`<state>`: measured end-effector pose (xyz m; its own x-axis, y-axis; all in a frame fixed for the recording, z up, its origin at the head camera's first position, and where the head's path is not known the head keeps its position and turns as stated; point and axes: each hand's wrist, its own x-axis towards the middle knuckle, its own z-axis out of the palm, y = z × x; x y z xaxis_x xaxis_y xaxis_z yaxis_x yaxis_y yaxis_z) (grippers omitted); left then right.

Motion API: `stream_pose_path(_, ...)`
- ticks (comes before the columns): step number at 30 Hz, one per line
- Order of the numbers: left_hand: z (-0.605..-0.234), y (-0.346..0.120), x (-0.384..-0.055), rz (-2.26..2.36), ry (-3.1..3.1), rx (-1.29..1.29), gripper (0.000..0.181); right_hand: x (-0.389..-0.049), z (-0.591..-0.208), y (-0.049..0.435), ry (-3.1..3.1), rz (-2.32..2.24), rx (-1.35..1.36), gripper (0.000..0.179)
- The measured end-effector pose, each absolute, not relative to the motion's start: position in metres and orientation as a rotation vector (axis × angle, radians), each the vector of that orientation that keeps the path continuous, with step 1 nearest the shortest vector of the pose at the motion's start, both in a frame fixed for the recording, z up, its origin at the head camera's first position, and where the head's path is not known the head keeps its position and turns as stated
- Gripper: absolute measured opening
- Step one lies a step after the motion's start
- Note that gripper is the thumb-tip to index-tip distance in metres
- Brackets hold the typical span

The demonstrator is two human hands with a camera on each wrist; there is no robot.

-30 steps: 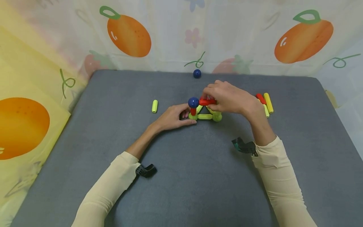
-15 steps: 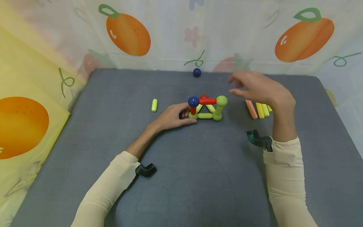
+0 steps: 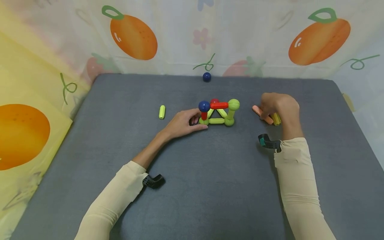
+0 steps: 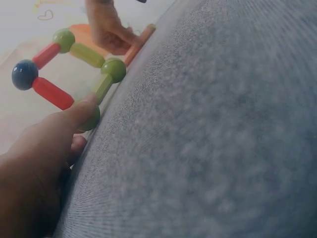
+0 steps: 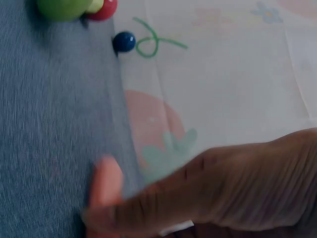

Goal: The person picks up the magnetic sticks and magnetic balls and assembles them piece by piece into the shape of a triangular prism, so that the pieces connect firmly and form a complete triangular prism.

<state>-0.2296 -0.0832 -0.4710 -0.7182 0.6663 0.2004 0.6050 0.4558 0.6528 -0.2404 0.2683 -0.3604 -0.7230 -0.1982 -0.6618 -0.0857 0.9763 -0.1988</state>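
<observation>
On the grey table stands a frame of short coloured rods and balls. Its base is a triangle of yellow-green rods (image 3: 217, 121). A blue ball (image 3: 204, 106) tops a short red upright, and a red rod (image 3: 219, 105) runs from it to a green ball (image 3: 234, 104). My left hand (image 3: 182, 124) holds the near-left green base ball (image 4: 90, 120) between thumb and fingers. To the right of the frame, my right hand (image 3: 279, 104) pinches an orange rod (image 3: 256, 110) lying on the table. In the right wrist view my thumb lies across that orange rod (image 5: 105, 181).
Yellow rods (image 3: 275, 119) lie partly hidden under my right hand. One yellow-green rod (image 3: 162, 112) is left of the frame. A loose blue ball (image 3: 206, 77) sits at the table's back edge, before a fruit-print curtain (image 3: 174, 40).
My right hand has let go of the red top rod, lifted away to the right and come down on the orange rod. The left hand has stayed at the base ball.
</observation>
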Motion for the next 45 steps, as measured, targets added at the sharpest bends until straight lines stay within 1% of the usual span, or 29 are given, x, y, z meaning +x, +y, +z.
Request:
stream_pose_path(2,-0.471,-0.083,-0.230,1.113,2.615,1.135,0.029,-0.242,-0.363,0.264,2.386,-0.194,-0.229,0.033)
stream_pose_path(9,-0.471,-0.081,-0.230,1.109,2.637,1.111,0.028,-0.242,-0.364,0.259,2.363,-0.196,-0.262,0.032)
stream_pose_path(12,-0.470,-0.080,-0.228,1.112,2.650,1.097,0.028,-0.239,-0.360,0.257,2.346,-0.256,-0.378,0.027)
stream_pose_path(14,-0.470,-0.079,-0.228,1.106,2.673,1.085,0.029,-0.236,-0.353,0.253,2.340,-0.307,-0.474,0.020)
stream_pose_path(17,-0.470,-0.077,-0.227,1.098,2.708,1.060,0.030,-0.230,-0.341,0.244,2.332,-0.350,-0.564,0.016)
stream_pose_path(22,-0.471,-0.075,-0.227,1.109,2.727,1.028,0.031,-0.213,-0.323,0.221,2.311,-0.310,-0.656,0.023)
stream_pose_path(26,-0.472,-0.075,-0.227,1.117,2.728,1.031,0.031,-0.202,-0.321,0.190,2.286,-0.260,-0.746,0.027)
stream_pose_path(33,-0.473,-0.076,-0.228,1.106,2.732,1.057,0.029,-0.191,-0.330,0.147,2.337,-0.252,-0.727,0.056)
stream_pose_path(40,-0.472,-0.077,-0.227,1.082,2.719,1.071,0.029,-0.185,-0.346,0.133,2.572,-0.120,-0.695,0.048)
stream_pose_path(45,-0.471,-0.078,-0.227,1.094,2.711,1.065,0.030,-0.179,-0.351,0.132,2.703,-0.142,-0.606,0.044)
